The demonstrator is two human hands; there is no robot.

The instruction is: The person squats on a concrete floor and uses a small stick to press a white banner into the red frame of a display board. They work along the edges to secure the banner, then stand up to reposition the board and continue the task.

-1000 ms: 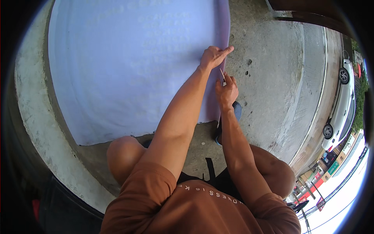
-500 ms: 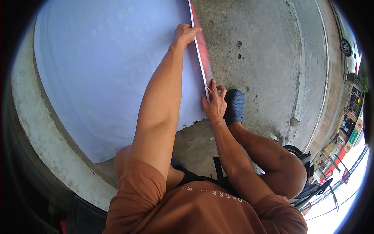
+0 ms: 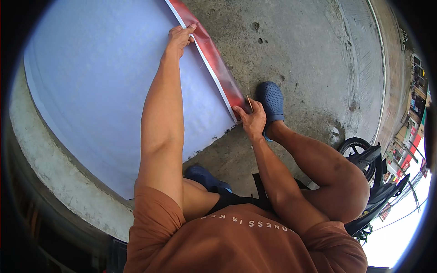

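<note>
A large vinyl banner sheet (image 3: 109, 86) lies spread on the ground, its pale bluish-white back facing up. Along its right side the edge is turned, showing a glossy red strip (image 3: 218, 59) beside a narrow white fold. My left hand (image 3: 181, 40) grips this fold farther up, thumb over the red side and fingers partly hidden. At the near corner, my right hand (image 3: 252, 119) is closed, its thumb pressing the end of the red strip. A thin tan stick-like piece (image 3: 249, 103) pokes up from the right hand's fingers; its kind is unclear.
Rough grey concrete (image 3: 314, 68) surrounds the sheet, with a pale raised kerb (image 3: 59, 175) curving along the left. My blue clogs, one (image 3: 272, 101) beside the right hand, the other (image 3: 205, 178) near the sheet's lower edge, rest there. A black motorcycle (image 3: 371, 168) stands at right.
The view has shifted, placing the sheet and hands farther left. More of the red strip shows now. My right hand's raised index finger has curled in, and the hand sits at the fold's near end.
</note>
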